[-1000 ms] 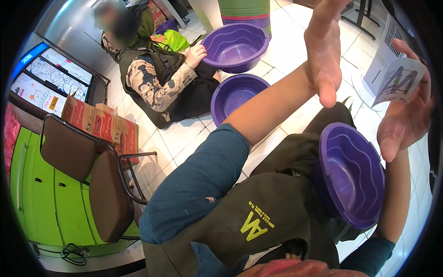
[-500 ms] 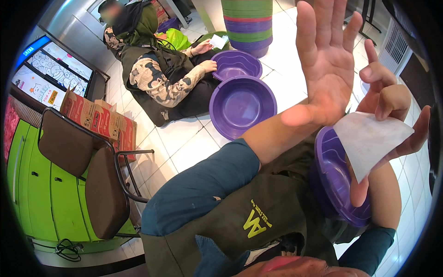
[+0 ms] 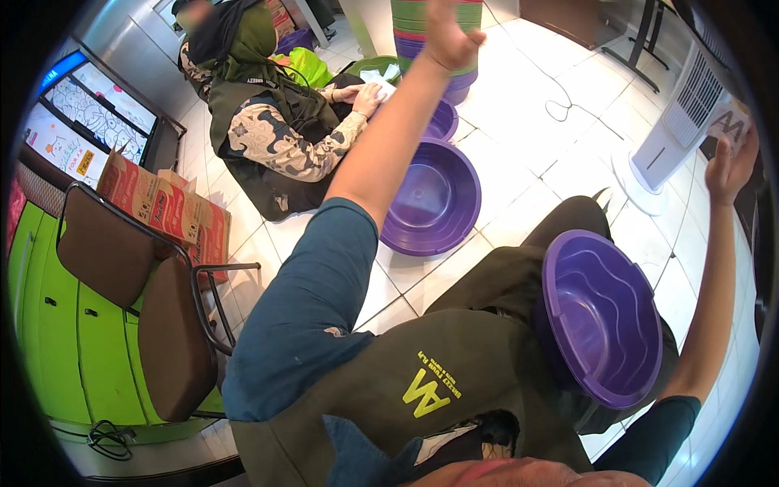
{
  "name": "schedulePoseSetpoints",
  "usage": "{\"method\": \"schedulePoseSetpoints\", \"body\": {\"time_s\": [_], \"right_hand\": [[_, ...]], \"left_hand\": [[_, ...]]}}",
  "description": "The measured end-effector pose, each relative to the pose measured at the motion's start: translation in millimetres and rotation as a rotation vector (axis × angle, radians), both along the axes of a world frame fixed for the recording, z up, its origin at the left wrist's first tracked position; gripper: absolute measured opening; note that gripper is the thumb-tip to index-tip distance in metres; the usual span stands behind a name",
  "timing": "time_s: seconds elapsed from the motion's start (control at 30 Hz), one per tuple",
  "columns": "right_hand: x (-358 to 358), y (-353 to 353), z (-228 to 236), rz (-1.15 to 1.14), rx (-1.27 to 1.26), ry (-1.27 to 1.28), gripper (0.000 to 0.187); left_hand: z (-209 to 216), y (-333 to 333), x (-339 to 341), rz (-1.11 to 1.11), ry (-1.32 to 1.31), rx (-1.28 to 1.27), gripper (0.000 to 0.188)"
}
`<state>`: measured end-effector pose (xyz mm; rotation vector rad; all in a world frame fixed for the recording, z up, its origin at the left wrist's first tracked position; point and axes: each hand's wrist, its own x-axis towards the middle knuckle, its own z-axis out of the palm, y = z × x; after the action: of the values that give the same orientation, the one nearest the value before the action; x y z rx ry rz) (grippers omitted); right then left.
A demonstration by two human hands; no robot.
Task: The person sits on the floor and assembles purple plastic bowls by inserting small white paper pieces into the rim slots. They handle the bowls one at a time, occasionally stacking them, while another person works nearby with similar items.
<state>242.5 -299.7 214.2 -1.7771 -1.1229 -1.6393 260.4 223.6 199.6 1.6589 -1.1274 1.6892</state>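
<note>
My left arm reaches up and away, and my left hand (image 3: 451, 39) is at the top edge with the thumb spread out; its fingertips are cut off by the frame. It holds nothing that I can see. Far to the right, my right hand (image 3: 730, 166) is raised, its fingers holding a small thin pale sheet (image 3: 730, 126) with a dark printed mark. An oval purple basin (image 3: 602, 325) with wavy inner walls rests tilted against my lap, touched by neither hand. Behind my left forearm, a second purple basin (image 3: 434, 195) stands on the tiled floor.
A co-worker (image 3: 276, 134) sits on the floor at the upper left, handling a white sheet. Tall stacked basins (image 3: 466, 49) stand beyond. A white air cooler (image 3: 677, 122) is at the right, a cable (image 3: 560, 105) on the floor. At left are a brown chair (image 3: 178, 341) and cartons (image 3: 166, 207).
My hands have moved apart: the left up and to the left, the right farther right with the sheet. The basin on my lap is now uncovered. The co-worker's hands have come together.
</note>
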Motion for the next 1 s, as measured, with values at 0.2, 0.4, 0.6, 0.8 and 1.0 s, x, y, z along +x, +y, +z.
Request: {"method": "schedulePoseSetpoints", "body": {"time_s": [0.2, 0.4, 0.6, 0.8, 1.0], "right_hand": [[-147.6, 179.2, -15.5, 0.719, -0.199, 0.176, 0.081], [-201.0, 221.2, 6.2, 0.909, -0.197, 0.287, 0.032], [-116.2, 145.4, 5.1, 0.442, 0.033, 0.243, 0.062], [-158.1, 152.6, -29.7, 0.442, 0.186, 0.751, 0.061], [-141.8, 113.4, -19.4, 0.164, 0.068, 0.887, 0.065]], "left_hand": [[-8.0, -155.9, -96.6, -1.169, -0.04, -0.17, 0.133], [-11.1, -212.3, -142.8, -1.496, 0.126, -0.254, 0.134], [3.9, -181.6, -146.3, -1.114, 0.477, -0.603, 0.114], [-54.9, -210.7, -163.0, -1.096, 1.03, -0.377, 0.052], [-76.4, -233.4, -144.2, -0.917, 1.049, -0.673, 0.018]]}}
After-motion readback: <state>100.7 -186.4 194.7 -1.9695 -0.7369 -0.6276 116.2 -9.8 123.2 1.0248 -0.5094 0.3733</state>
